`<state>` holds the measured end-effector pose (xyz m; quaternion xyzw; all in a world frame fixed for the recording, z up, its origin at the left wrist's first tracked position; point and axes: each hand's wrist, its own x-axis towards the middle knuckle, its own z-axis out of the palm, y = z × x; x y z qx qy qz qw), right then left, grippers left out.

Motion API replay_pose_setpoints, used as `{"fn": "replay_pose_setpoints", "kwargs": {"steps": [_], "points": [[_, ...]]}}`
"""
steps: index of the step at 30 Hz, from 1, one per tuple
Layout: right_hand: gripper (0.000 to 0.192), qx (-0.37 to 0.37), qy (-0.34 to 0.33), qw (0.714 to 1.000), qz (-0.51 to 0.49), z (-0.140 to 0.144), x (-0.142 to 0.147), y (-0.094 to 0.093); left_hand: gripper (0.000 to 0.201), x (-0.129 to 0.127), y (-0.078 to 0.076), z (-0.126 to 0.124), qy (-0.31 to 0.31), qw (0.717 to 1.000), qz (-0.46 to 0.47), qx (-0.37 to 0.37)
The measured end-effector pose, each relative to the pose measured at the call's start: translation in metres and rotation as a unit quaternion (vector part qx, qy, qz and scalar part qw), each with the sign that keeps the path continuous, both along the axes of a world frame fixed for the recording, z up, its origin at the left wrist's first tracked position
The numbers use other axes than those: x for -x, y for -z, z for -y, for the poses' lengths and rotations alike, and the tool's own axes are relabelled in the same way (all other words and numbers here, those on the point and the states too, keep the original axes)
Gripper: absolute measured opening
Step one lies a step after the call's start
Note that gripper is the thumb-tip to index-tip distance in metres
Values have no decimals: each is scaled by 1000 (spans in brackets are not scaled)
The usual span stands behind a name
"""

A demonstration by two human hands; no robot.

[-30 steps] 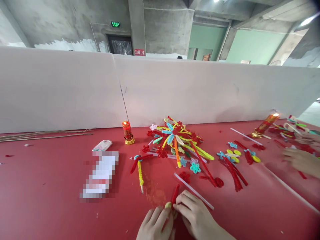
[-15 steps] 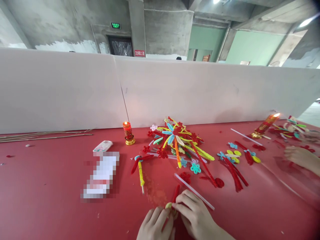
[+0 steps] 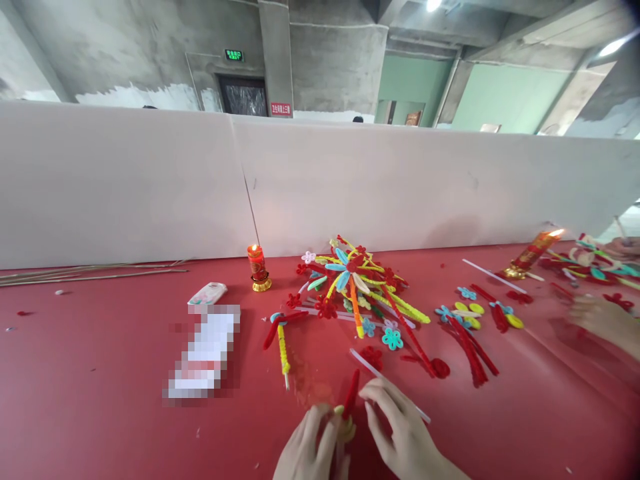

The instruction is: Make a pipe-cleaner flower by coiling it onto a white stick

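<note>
Near the front edge, my left hand (image 3: 306, 445) pinches a pipe-cleaner piece with a pale yellow coiled part (image 3: 347, 430) and a red fuzzy stem (image 3: 352, 395) pointing away from me. Part of the piece is hidden behind my fingers. Just right of it, my right hand (image 3: 400, 427) is curved with thumb and fingers apart, not touching the piece. A white stick (image 3: 373, 368) runs behind my right hand. Farther off lie a red pipe-cleaner flower (image 3: 371, 358) and a yellow-wrapped stick (image 3: 283, 350) with a red and blue top.
A large pile of pipe-cleaner flowers (image 3: 345, 270) stands mid-table. Lit candles burn at left (image 3: 257, 263) and, tilted, at right (image 3: 535, 253). A blurred-out flat object (image 3: 205, 353) lies left. Another person's hand (image 3: 600, 320) works at the right. A white partition (image 3: 150, 180) borders the table.
My right hand has let go of the pipe-cleaner piece and moved slightly right, its fingers opening. My left hand still holds the piece, whose yellow coil shows more.
</note>
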<state>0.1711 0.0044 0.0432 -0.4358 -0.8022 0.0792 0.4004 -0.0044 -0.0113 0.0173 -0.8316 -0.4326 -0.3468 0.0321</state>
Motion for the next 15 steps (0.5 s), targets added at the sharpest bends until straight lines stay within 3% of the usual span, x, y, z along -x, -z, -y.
{"fn": "replay_pose_setpoints", "kwargs": {"steps": [4, 10, 15], "points": [[16, 10, 18, 1000, -8, 0, 1, 0, 27, 0, 6, 1, -66, 997, 28, 2], [14, 2, 25, 1000, -6, 0, 1, 2, 15, 5, 3, -1, -66, 996, -29, 60], [17, 6, 25, 1000, -14, -2, -3, 1, 13, 7, 1, -2, -56, 995, -10, 81]]}}
